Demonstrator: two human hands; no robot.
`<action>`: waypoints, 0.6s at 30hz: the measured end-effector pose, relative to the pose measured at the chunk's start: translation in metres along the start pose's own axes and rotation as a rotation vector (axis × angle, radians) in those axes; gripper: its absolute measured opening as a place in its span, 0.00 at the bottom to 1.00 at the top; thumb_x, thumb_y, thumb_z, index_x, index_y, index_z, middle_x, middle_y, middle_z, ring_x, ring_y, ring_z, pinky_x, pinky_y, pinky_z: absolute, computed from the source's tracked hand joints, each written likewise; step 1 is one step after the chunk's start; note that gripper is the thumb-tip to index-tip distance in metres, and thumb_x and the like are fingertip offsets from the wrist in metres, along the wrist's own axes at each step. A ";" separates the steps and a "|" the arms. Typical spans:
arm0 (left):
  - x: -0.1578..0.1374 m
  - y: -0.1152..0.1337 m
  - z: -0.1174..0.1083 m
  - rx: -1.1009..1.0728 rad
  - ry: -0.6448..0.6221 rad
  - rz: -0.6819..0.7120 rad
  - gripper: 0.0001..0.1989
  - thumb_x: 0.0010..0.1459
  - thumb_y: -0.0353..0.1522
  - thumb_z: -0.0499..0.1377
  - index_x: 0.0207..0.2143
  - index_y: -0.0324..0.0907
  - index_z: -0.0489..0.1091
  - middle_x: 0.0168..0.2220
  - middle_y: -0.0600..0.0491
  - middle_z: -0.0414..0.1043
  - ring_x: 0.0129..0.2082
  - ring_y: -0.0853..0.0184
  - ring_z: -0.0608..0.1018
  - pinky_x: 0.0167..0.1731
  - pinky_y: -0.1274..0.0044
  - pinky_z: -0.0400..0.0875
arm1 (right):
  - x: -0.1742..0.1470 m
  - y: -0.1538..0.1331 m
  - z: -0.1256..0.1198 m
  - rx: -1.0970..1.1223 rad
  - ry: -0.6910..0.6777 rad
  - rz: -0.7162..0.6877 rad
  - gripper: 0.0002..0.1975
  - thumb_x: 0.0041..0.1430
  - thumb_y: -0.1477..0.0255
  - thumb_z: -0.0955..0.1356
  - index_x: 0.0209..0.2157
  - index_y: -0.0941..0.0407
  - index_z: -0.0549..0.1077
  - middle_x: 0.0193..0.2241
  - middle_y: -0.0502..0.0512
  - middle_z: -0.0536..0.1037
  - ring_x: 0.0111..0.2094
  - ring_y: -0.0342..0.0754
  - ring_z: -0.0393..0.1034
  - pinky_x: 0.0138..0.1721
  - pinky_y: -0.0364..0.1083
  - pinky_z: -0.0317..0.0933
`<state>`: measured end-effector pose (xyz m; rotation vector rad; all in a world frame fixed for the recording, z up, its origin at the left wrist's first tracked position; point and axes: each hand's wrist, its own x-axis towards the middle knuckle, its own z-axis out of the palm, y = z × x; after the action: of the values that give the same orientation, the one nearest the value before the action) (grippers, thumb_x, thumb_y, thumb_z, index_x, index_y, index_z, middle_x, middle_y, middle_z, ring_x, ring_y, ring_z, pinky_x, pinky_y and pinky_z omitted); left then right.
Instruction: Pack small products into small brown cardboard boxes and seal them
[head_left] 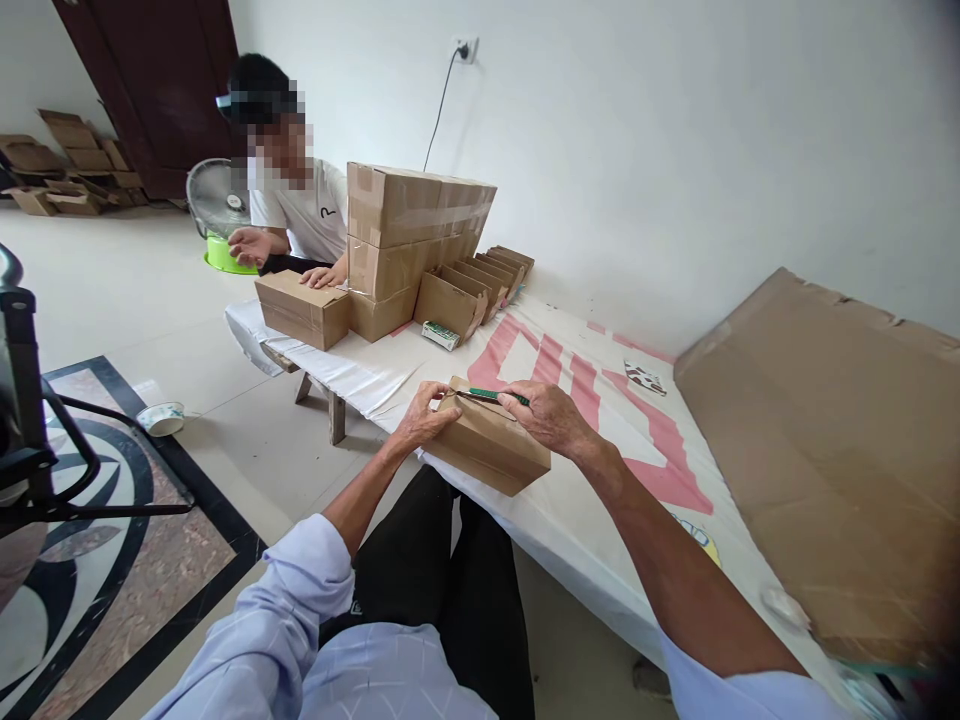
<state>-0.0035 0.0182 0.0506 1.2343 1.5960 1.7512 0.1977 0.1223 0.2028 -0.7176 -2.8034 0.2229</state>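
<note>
A brown cardboard box (487,450) lies at the table's front edge, just before my knees. My left hand (429,415) grips its far left corner, thumb on the top face. In my right hand (553,415) is a green box cutter (484,394), its handle pinched between thumb and fingers. The cutter lies along the box's top, with its front end near my left fingertips. Whether the blade has gone into the cardboard cannot be made out.
Stacked taped boxes (409,215) stand at the back, beside a row of open boxes (450,300) and a small green-white packet (440,335). Across the table a co-worker (315,205) rests a hand on a closed box (300,310). A large cardboard sheet (832,450) leans at right.
</note>
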 end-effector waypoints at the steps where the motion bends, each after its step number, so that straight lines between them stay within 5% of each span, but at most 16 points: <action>1: 0.000 0.000 0.000 0.000 -0.001 0.000 0.15 0.55 0.35 0.70 0.45 0.44 0.78 0.54 0.46 0.72 0.56 0.54 0.77 0.46 0.69 0.79 | 0.001 -0.003 -0.001 -0.033 -0.006 0.003 0.17 0.75 0.65 0.64 0.40 0.52 0.84 0.42 0.56 0.88 0.41 0.51 0.79 0.39 0.45 0.62; 12: 0.014 0.005 -0.016 0.136 -0.068 -0.061 0.20 0.54 0.39 0.73 0.48 0.42 0.78 0.54 0.46 0.75 0.50 0.57 0.80 0.52 0.66 0.78 | 0.019 -0.032 -0.024 -0.349 -0.225 0.126 0.22 0.74 0.64 0.60 0.37 0.55 0.83 0.39 0.60 0.86 0.38 0.53 0.75 0.32 0.48 0.50; 18: 0.014 0.013 -0.022 0.202 -0.110 -0.091 0.21 0.56 0.42 0.72 0.49 0.43 0.78 0.54 0.48 0.78 0.48 0.59 0.80 0.52 0.66 0.78 | 0.010 0.003 -0.039 -0.311 -0.264 0.085 0.20 0.74 0.62 0.65 0.28 0.54 0.78 0.28 0.57 0.81 0.32 0.51 0.71 0.33 0.49 0.50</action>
<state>-0.0262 0.0148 0.0685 1.3035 1.7686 1.4703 0.2009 0.1333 0.2414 -0.9387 -3.1011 -0.1182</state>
